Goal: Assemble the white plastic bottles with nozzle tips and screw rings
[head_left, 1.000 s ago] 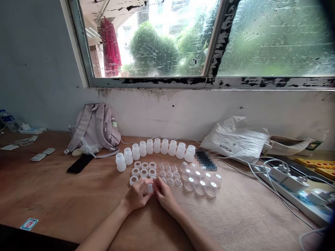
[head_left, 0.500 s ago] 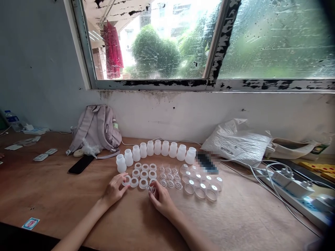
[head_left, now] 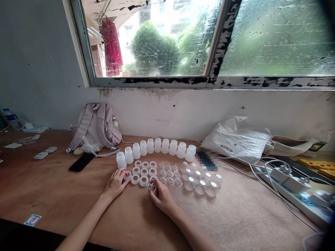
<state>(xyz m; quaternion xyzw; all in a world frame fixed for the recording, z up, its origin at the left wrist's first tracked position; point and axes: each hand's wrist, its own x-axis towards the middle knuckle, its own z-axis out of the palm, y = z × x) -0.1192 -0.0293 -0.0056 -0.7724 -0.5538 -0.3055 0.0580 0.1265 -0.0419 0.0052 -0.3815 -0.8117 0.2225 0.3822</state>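
My left hand [head_left: 115, 184] has its fingers closed around a frosted white screw ring [head_left: 127, 175] at the left end of the ring rows. Between the thumb and fingers of my right hand [head_left: 162, 196] is a small clear nipple [head_left: 150, 186], partly hidden by the fingertips. Beside and behind it are several more white rings [head_left: 143, 180] in rows. To their right lie rows of clear nipples [head_left: 170, 181], then clear domed caps [head_left: 200, 188] with white round spots. Frosted white bottles [head_left: 157, 145] stand upright in an arc behind everything.
A black phone [head_left: 81, 162] and a pale backpack [head_left: 97, 127] are at the left back. A silver plastic parcel [head_left: 235, 139] lies at the right back. Near the right edge, a power strip [head_left: 295, 195] carries plugs and loose white cables.
My left hand has shifted slightly, its fingers lying further over the ring. My right hand keeps its pinch on the clear nipple in nearly the same place. The view has tilted a little.
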